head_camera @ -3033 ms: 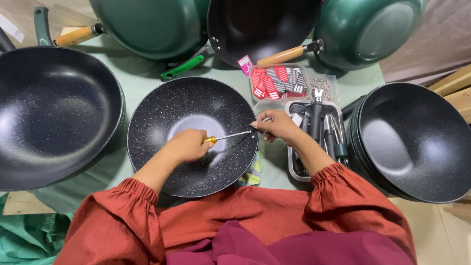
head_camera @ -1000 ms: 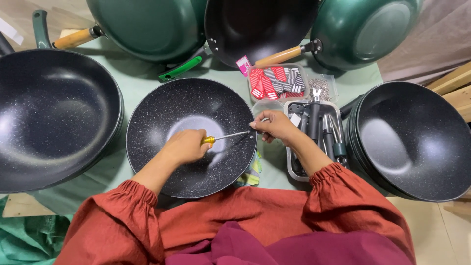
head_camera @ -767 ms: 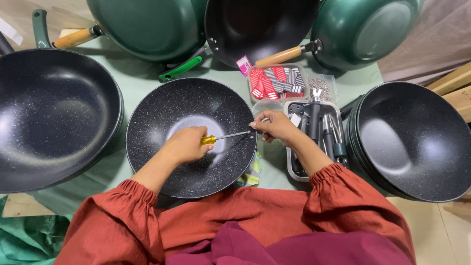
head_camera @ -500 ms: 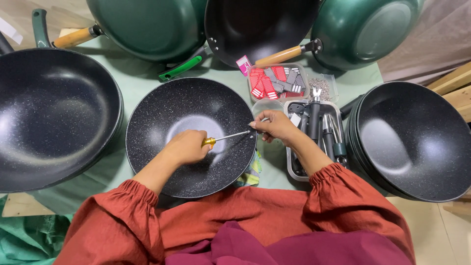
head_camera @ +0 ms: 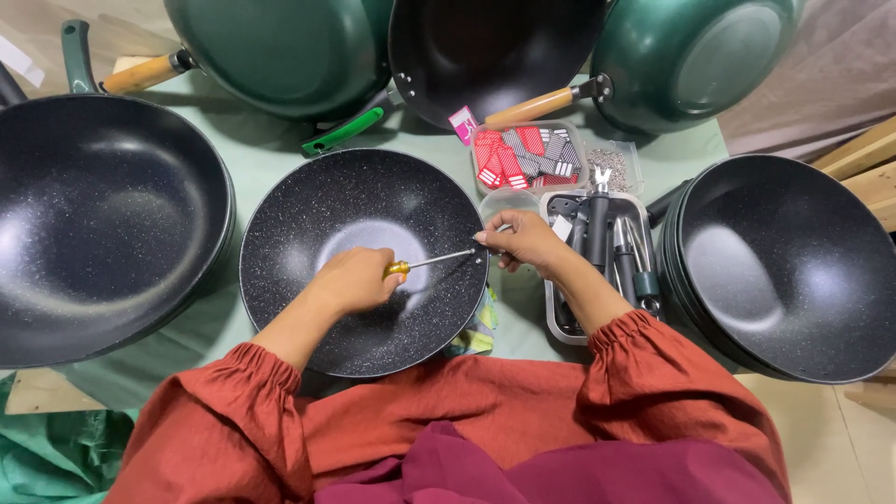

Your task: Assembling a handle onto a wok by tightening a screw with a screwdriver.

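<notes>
Head view: 1 screwdriver (head_camera: pixel 425 264) gripped by L hand (head_camera: pixel 357 278), R hand (head_camera: pixel 525 241) fingers pinching wok (head_camera: pixel 364 261) rim.

A pan (head_camera: pixel 364 261) sat straight before me, and my left hand (head_camera: pixel 355 280) held a screwdriver (head_camera: pixel 434 262) inside it. My right hand (head_camera: pixel 527 243) was at its right rim. A tool tray (head_camera: pixel 597 252) lay just right of that, a stack of pans (head_camera: pixel 784 266) beyond. Another pan (head_camera: pixel 103 215) lay left.
</notes>
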